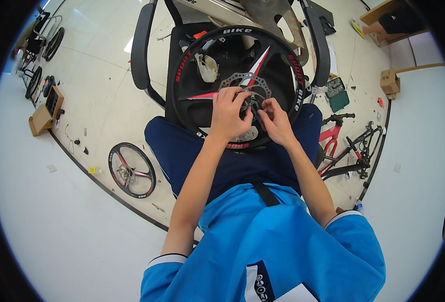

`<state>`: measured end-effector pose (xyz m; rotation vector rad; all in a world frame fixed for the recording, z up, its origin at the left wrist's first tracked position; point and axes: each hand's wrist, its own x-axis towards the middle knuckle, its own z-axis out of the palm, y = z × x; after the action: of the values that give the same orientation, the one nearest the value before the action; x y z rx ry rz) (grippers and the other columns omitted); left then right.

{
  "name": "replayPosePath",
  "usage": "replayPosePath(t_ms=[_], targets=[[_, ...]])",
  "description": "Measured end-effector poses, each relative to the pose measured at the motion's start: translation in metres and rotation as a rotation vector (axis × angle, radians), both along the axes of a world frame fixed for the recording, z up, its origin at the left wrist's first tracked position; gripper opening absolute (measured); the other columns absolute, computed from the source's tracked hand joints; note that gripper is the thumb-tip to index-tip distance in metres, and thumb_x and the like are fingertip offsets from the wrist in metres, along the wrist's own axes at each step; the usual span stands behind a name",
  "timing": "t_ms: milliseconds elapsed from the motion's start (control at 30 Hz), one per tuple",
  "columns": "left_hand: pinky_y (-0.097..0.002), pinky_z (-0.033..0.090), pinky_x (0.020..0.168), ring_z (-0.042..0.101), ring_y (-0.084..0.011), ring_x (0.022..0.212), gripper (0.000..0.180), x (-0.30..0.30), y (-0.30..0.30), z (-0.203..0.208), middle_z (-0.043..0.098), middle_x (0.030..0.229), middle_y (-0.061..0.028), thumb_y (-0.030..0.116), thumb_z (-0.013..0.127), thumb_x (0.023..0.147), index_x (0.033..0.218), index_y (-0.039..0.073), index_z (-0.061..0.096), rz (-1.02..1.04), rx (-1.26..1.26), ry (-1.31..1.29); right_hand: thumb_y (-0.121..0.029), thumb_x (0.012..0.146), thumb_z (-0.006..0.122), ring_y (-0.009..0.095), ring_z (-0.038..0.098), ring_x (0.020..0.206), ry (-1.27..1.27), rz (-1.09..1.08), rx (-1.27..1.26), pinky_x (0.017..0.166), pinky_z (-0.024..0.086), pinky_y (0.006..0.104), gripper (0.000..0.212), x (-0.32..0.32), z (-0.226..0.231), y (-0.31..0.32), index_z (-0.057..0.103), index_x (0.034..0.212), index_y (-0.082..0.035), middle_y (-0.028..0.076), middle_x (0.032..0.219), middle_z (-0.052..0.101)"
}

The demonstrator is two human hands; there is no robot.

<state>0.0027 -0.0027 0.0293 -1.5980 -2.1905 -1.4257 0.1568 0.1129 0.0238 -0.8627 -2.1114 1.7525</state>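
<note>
A black bicycle wheel (256,68) with red-and-white spokes lies flat across my thighs and a black chair seat. At its centre sits a perforated metal brake disc (242,77), partly covered by my fingers. My left hand (228,111) is closed over the disc's left side, with bent fingers and the thumb by the hub. On the hub's right side, my right hand (276,121) has its thumb and fingertips drawn together in a pinch. Whatever is between those fingertips is too small to make out. A crumpled whitish cloth or bag (207,68) shows between two spokes.
Black chair armrests (141,50) flank the wheel, and a silver bike frame (222,11) lies beyond it. A second wheel (151,173) rests on the floor left. To the right are a red-and-black frame (329,135), a green tool case (339,100) and another person's leg (378,38).
</note>
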Motion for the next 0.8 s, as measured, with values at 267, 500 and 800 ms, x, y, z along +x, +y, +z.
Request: replayPosePath(t_ms=[267, 500, 800], targets=[[-0.0394, 0.043, 0.084, 0.060, -0.0237, 0.098, 0.025, -0.008, 0.013, -0.022, 0.065, 0.099, -0.0019, 0.011, 0.081, 0.075, 0.100, 0.010, 0.076, -0.028, 0.015, 0.102, -0.004, 0.103, 0.059, 0.010, 0.058, 0.060, 0.015, -0.045, 0.043, 0.055, 0.046, 0.0264, 0.012, -0.007, -0.003, -0.008, 0.049, 0.109, -0.001, 0.006, 0.076, 0.062], [-0.0399, 0.044, 0.079, 0.060, -0.0239, 0.093, 0.018, -0.006, 0.016, -0.025, 0.066, 0.095, -0.0007, 0.011, 0.080, 0.076, 0.094, 0.011, 0.078, 0.000, 0.060, 0.106, -0.004, 0.104, 0.057, 0.012, 0.062, 0.060, 0.004, -0.033, 0.028, 0.056, 0.050, 0.0283, 0.011, -0.012, 0.006, -0.014, 0.048, 0.107, -0.001, 0.008, 0.075, 0.064], [-0.0414, 0.044, 0.079, 0.059, -0.0240, 0.092, 0.017, -0.012, 0.017, -0.026, 0.064, 0.094, -0.0006, 0.015, 0.076, 0.080, 0.097, 0.015, 0.077, -0.035, 0.083, 0.204, -0.008, 0.103, 0.061, 0.012, 0.064, 0.061, 0.054, -0.063, -0.220, 0.056, 0.052, 0.0286, 0.014, -0.011, -0.014, -0.009, 0.052, 0.095, -0.002, 0.007, 0.074, 0.067]])
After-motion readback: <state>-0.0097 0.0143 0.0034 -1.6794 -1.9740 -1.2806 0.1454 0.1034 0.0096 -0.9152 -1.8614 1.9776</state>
